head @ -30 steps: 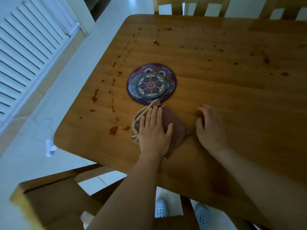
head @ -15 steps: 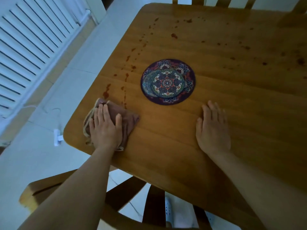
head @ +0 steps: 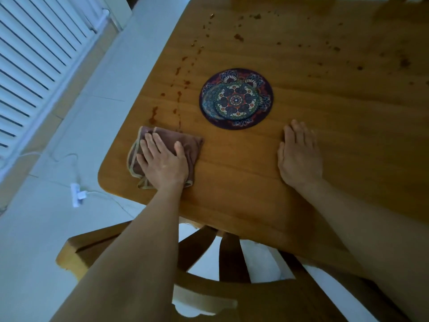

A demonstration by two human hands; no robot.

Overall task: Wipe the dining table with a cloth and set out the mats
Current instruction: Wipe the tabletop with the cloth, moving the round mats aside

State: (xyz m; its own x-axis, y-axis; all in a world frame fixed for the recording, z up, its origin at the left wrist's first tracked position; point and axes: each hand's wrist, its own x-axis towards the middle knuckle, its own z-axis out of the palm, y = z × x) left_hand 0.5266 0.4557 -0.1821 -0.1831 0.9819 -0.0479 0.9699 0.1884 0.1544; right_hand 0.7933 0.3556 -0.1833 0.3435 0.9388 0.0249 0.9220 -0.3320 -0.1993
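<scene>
A folded brown cloth (head: 189, 142) with a tan hem lies at the near left corner of the wooden dining table (head: 325, 117). My left hand (head: 162, 161) presses flat on the cloth, fingers straight. My right hand (head: 299, 156) rests flat on bare wood to the right, fingers together. A round patterned mat (head: 236, 98), with a smaller one stacked on it, sits just beyond and between the hands. Reddish-brown spots (head: 178, 70) trail along the table's left side and far across its top.
A wooden chair (head: 209, 287) stands right below the table's near edge. A white louvred radiator cover (head: 34, 54) lines the left wall. A white plug and cable (head: 77, 194) lie on the pale floor by the table corner.
My left hand slid the cloth from beside the mats leftward to the table's near left corner, wiping away the spots there. My right hand went from loosely curled to flat and stayed put.
</scene>
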